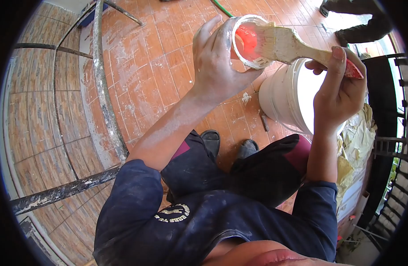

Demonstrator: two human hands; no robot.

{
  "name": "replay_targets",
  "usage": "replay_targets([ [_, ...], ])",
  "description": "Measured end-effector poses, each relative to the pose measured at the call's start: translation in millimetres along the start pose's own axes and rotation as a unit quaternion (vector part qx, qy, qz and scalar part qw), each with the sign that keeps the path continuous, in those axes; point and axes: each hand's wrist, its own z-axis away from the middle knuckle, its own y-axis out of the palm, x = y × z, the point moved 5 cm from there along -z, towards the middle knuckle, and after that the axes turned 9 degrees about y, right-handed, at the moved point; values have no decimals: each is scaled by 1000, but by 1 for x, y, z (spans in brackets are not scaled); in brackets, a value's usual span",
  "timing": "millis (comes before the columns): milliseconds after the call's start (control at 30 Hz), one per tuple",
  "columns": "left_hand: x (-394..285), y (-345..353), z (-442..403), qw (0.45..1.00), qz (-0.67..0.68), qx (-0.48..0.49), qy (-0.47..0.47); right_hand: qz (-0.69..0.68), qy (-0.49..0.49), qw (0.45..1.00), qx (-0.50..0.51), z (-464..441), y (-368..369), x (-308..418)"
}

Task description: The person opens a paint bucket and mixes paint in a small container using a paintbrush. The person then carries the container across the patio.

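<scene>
My left hand (217,62), dusted with pale powder, is wrapped round a small tub (237,27) with a white, smeared rim and an orange-red glow inside. In my right hand (339,84) is the handle of a wide paint brush (290,44), whose end is red. The brush's bristles lie at the tub's mouth, over its right side. Below the brush stands a large white bucket (275,95) on the tiled floor.
Paint-spattered metal scaffold tubes (104,84) rise at the left. Crumpled yellowish paper (357,142) lies right of the bucket. A small tool (264,121) is on the floor near it. Another person's legs (361,29) show at the upper right, beyond a green hose (222,8).
</scene>
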Motion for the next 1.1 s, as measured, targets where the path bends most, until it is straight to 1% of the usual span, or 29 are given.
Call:
replay_targets([
  [67, -1, 0, 0, 1000, -9, 5, 4, 8, -9, 1000, -2, 1, 0, 4],
  [133, -2, 1, 1, 1000, -19, 10, 8, 69, -18, 997, -5, 3, 2, 9],
  [367, 0, 7, 4, 999, -18, 29, 12, 116, -18, 993, 11, 4, 2, 12],
  [433, -1, 6, 3, 999, -14, 35, 11, 73, -4, 997, 27, 3, 2, 12],
  [567, 3, 7, 1, 999, -4, 34, 1, 27, 15, 999, 14, 3, -1, 11],
  [633, 5, 7, 2, 999, -1, 33, -8, -1, 2, 1000, 12, 3, -2, 14],
  [700, 11, 9, 2, 998, 23, 41, -36, -8, -10, 1000, 21, 1, -4, 16],
  [767, 11, 9, 2, 998, 26, 40, -37, -14, -18, 999, 31, 0, -6, 15],
  [833, 13, 9, 2, 998, 28, 40, -41, -34, -52, 998, 33, -1, -7, 13],
  [933, 15, 9, 2, 997, 41, 51, -35, -55, -50, 996, 47, -1, -6, 7],
  [967, 17, 11, 2, 997, 45, 57, -38, -58, -48, 996, 50, -1, -6, 5],
  [1033, 16, 10, 5, 996, 43, 62, -46, -41, -78, 994, 66, 2, -2, 3],
  [1100, 13, 10, 5, 996, 17, 67, -47, -24, -80, 994, 75, 5, 2, 0],
])
